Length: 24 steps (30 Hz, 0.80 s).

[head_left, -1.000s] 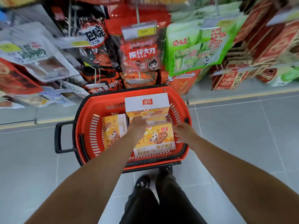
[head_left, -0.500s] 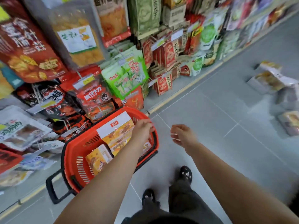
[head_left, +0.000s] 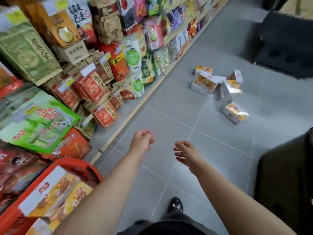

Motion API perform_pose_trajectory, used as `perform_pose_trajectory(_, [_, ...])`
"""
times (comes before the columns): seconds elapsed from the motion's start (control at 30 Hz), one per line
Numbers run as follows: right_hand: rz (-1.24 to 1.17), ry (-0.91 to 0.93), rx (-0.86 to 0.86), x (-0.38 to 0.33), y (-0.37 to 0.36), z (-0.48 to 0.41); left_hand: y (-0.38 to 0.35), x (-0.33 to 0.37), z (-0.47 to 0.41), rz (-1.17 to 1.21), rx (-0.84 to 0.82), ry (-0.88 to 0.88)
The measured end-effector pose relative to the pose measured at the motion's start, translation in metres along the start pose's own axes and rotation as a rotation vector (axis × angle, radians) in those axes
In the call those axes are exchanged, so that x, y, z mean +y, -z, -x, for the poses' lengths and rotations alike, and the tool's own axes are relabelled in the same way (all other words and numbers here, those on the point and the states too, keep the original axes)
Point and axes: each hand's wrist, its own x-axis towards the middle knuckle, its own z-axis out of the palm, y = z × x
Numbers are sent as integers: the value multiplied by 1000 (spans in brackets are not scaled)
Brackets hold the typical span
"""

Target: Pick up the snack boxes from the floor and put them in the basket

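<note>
Snack boxes of white and yellow printed card (head_left: 218, 85) are scattered on the grey tiled floor (head_left: 169, 106), well apart from the red plastic basket (head_left: 79, 164) and farther down the aisle from it. Most are heaped in one loose cluster. A single yellow-and-white box (head_left: 235, 112) lies apart from the rest, on the basket's side of that cluster. More boxes of the same kind (head_left: 55, 192) are laid flat inside the basket with printed faces up, so part of the task is judged done.

The left hand (head_left: 142, 141) and the right hand (head_left: 186, 153) are held out beyond the basket, between it and the heap, and nothing is touched. The grip of each is slack: the fingers are loosely curled and nothing is held. Both are probably kept empty and forward so that the next box can be reached with either.

No common direction is shared within the heap. Some boxes lie flat, others are tipped onto an edge or an end, and their long axes cross. The single box lies flat with its broad face up and its long axis skewed to the tile joints. It is judged the easiest to take, across its narrow width.
</note>
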Motion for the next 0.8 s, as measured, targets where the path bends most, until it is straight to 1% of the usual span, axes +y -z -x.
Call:
perform_pose_trajectory(0.2, [-46,24,127,-43,91,-49,-90,19,-36,-16,-56,23])
perform_pose_trajectory(0.33, [-124,5,169,-61,120,-77,-129,35,-68,-45,-77,42])
perform_pose_trajectory(0.63, [-209,-54,292,-128,182,-181,-234,100,-194,-159,-207,71])
perform_pose_trajectory(0.8, [-331,-64,411,-161,230,-231,-304,141,-255,-283,-307,49])
